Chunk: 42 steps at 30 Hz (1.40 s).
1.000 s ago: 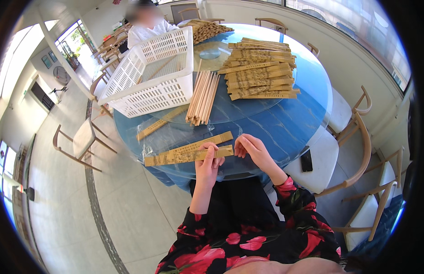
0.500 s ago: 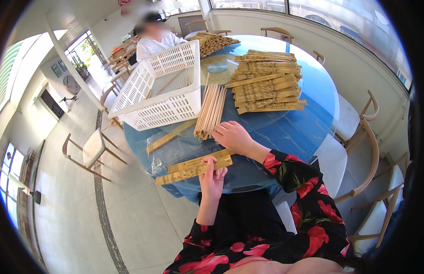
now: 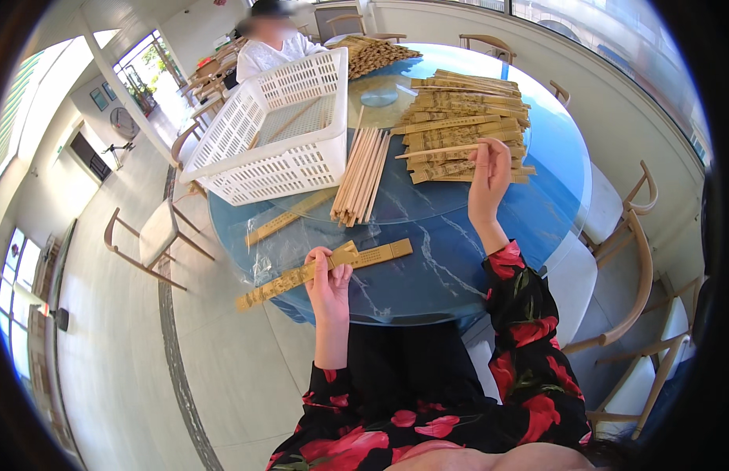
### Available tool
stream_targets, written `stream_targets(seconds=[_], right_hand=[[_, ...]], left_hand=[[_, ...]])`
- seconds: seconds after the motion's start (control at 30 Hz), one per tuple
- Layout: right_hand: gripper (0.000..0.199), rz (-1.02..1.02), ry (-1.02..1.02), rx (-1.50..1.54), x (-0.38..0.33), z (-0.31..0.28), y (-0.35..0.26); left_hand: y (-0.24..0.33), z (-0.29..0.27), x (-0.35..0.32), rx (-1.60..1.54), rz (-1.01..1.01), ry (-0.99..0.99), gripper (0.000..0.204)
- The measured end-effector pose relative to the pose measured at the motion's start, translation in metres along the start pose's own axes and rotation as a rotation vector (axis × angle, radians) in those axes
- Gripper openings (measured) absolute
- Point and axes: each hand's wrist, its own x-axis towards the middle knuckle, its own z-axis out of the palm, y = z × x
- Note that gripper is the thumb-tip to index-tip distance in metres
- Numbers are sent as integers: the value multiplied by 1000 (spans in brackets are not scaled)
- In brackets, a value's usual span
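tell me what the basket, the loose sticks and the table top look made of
Basket: looks like white moulded plastic, going by its even lattice walls. Sticks: pale bare wood or bamboo, matt, tan and unpainted. Table top: probably glass over a blue marbled surface, since it shines and shows white veins; the layering is hard to confirm.

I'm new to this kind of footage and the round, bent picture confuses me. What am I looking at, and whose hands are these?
The picture comes from a wide fisheye camera worn on a person's head, looking down, so straight edges bend. The two forearms from below are that person's own. The left hand has a grip on long flat paper sleeves at the near edge of the round blue table. The right hand lifts a thin stick by a stack of filled sleeves. Bare sticks lie beside a white plastic basket. Another person sits opposite.
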Motion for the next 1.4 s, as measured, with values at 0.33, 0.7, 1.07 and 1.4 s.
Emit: stream_targets(seconds=[0.33, 0.7, 1.07, 1.4], right_hand=[[15, 823, 88, 701, 12, -33, 27], [15, 809, -126, 748, -3, -22, 23], [14, 804, -156, 710, -8, -19, 21], [11, 825, -234, 565, -7, -17, 16]], left_hand=[[-3, -2, -2, -51, 19, 25, 16], [-1, -2, -3, -28, 30, -4, 17], [0, 1, -5, -19, 38, 10, 16], [-1, -2, -5, -20, 43, 4, 16]])
